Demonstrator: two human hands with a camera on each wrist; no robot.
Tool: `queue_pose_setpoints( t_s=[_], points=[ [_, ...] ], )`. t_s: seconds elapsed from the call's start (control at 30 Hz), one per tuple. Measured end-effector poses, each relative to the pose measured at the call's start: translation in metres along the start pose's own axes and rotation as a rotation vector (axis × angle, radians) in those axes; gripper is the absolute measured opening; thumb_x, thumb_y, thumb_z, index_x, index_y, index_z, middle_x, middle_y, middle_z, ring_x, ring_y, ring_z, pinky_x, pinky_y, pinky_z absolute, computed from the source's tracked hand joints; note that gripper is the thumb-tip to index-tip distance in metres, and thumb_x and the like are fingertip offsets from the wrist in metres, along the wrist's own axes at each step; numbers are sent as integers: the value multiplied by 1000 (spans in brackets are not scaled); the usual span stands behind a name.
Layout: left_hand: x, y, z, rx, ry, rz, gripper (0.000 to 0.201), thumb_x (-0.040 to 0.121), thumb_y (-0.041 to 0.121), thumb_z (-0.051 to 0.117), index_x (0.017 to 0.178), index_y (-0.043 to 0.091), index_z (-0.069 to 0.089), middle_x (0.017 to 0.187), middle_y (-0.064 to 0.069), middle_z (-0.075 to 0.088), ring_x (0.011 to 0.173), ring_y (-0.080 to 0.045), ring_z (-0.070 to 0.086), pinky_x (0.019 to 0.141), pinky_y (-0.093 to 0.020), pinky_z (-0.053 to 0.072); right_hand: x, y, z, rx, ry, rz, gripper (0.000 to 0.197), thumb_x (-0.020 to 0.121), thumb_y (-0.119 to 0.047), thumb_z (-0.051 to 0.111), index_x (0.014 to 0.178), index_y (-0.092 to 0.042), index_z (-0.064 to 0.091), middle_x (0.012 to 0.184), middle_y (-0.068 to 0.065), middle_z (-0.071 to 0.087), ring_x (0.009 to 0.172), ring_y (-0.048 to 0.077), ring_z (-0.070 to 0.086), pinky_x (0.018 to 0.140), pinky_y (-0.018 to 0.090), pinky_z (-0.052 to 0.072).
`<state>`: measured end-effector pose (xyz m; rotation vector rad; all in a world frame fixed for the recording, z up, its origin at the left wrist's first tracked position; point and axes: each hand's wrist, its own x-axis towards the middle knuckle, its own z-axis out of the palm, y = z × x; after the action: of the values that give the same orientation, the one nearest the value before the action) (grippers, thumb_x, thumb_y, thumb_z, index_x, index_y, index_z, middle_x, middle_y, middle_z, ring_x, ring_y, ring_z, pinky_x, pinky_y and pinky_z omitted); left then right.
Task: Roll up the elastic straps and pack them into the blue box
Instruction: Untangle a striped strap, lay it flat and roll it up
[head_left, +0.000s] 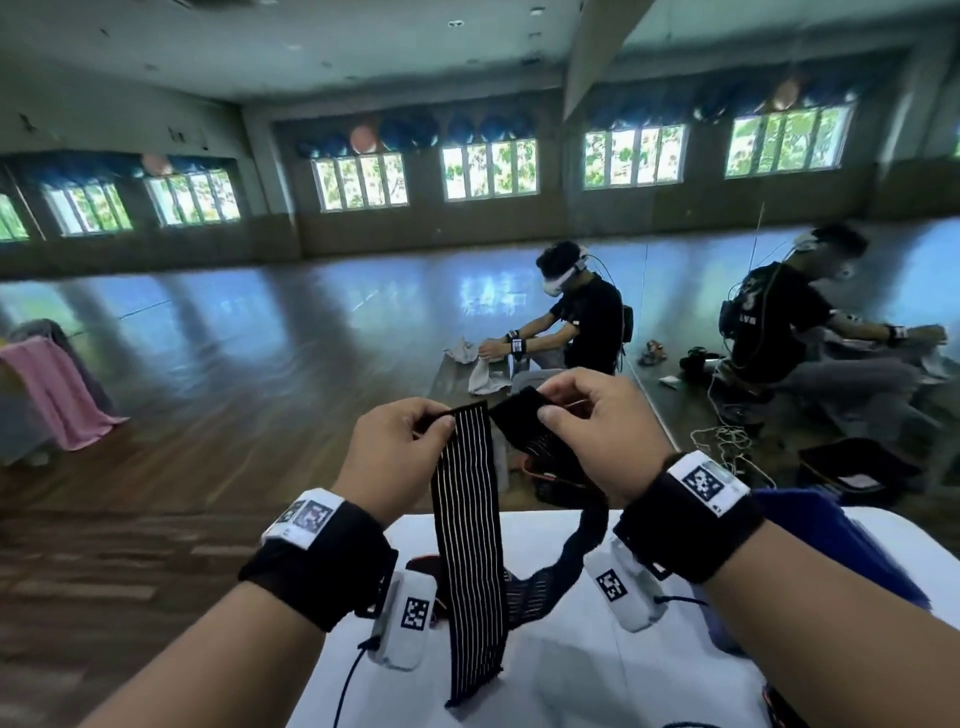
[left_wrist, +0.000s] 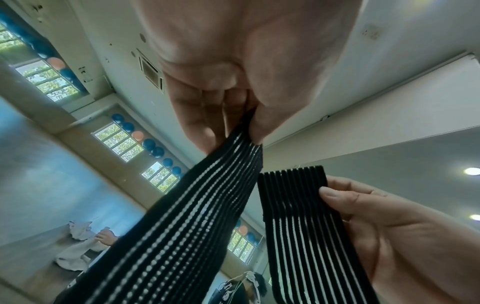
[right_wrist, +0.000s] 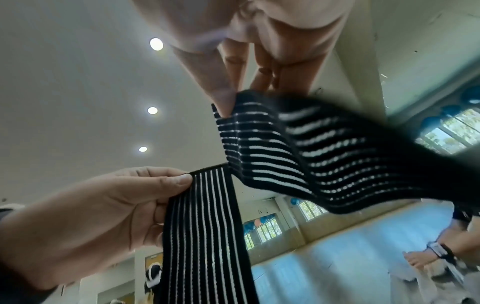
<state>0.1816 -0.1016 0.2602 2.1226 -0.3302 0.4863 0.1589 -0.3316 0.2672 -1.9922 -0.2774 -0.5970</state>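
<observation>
My left hand (head_left: 441, 423) is raised above the white table (head_left: 597, 675) and pinches the top end of a black elastic strap with white stripes (head_left: 467, 519). That strap hangs straight down, and its lower end lies on the table. My right hand (head_left: 545, 413) pinches a second black striped strap end (head_left: 519, 421), whose length drops behind the wrist onto the table. Whether both ends belong to one strap I cannot tell. The left wrist view shows the left hand (left_wrist: 249, 131) pinching its strap (left_wrist: 194, 205). In the right wrist view the right hand (right_wrist: 233, 98) holds its end (right_wrist: 298, 154). A blue box (head_left: 831, 535) sits at the table's right.
Two seated people with headsets work at low tables (head_left: 467, 364) farther back. A black tray (head_left: 857, 467) and loose cables (head_left: 727, 441) lie on the wooden floor to the right. A pink cloth (head_left: 52, 389) hangs at the far left.
</observation>
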Motion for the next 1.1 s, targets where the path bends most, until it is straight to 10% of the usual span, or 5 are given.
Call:
queue_pose_setpoints(
  t_s=[0.37,0.63,0.83,1.1],
  points=[
    [-3,-2,23,-74,-46,-152,18,95,20,62,87,20,79,74,5,77,69,-16,74,70,-45,63,-16,18,6,334,205,282,14,84,-6,73,90,-18,72,89,5,75,87,24,72,84,45,59],
    [-14,26,33,-541,-232,-345,34,107,19,45,100,8,76,91,-18,75,75,-26,69,59,-33,58,-25,20,25,337,234,330,14,80,-6,78,87,-14,70,80,5,72,73,14,68,73,35,59],
    [-12,34,37,-659,-291,-440,28,108,25,42,106,21,69,92,-4,74,77,-21,68,78,-51,57,-27,23,27,205,264,260,20,76,-12,81,83,-22,67,74,-2,70,71,12,68,72,33,59],
    [-15,43,50,-692,-286,-349,25,106,9,43,103,22,64,91,-4,69,69,-16,67,63,-43,58,-31,16,25,52,278,189,12,81,-23,76,82,-23,64,75,-7,67,72,6,64,70,29,54]
  ],
)
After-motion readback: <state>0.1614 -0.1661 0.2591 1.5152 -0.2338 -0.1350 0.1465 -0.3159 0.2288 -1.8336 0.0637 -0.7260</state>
